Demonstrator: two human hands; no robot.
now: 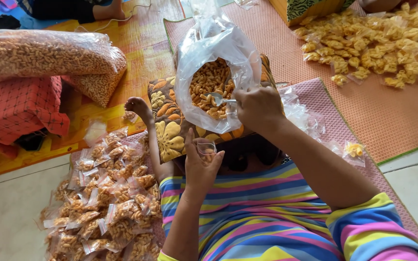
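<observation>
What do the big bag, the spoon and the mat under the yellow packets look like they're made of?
Big bag: thin clear plastic film, glossy and crinkled, snacks showing through it. Spoon in the right hand: probably metal, silvery with bright glints. Mat: looks like woven plastic or reed, matte pinkish, fine ribbed texture with a green edge. Small bag in the left hand: clear plastic too.

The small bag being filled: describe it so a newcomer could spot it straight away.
Start at the big clear plastic sack of orange curled snacks resting on the flower-patterned cushion in the middle. Just below it, the left hand holds a small clear plastic pouch. Unlike the sealed packets heaped on the floor to the left, it is open-topped, nearly empty and held up in the fingers.
</observation>
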